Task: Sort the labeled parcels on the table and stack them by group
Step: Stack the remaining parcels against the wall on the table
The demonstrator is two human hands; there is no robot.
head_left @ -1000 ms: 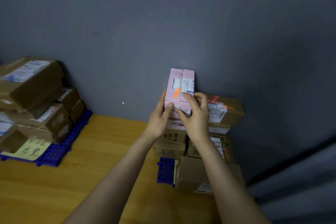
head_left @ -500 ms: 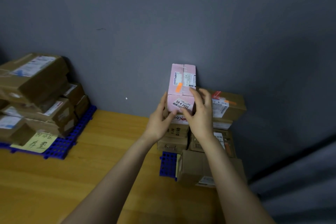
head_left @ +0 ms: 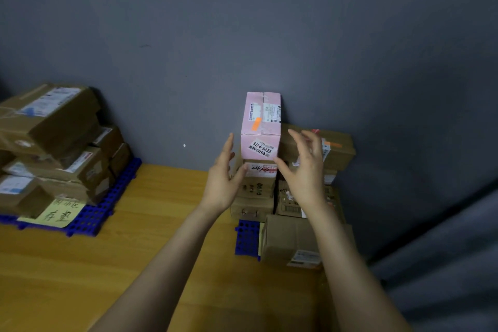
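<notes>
A pink parcel [head_left: 260, 127] with white labels and an orange mark sits on top of a stack of brown parcels [head_left: 254, 191] against the grey wall. My left hand [head_left: 222, 178] hovers just left of it, fingers straight and a little apart from the box. On the other side, my right hand [head_left: 303, 170] is spread with fingers relaxed, also off the box. A second brown parcel stack [head_left: 336, 153] stands right behind my right hand. Another parcel pile [head_left: 54, 137] rests on a blue mat at the left.
The stacks stand on blue plastic mats [head_left: 246, 237] on a wooden table [head_left: 107, 264]. A yellow handwritten note [head_left: 60, 211] lies at the front of the left pile. A low brown box [head_left: 291, 242] sits in front of the right stacks.
Both hands held the pink parcel while setting it on the stack; now they have let go and pulled slightly away to either side.
</notes>
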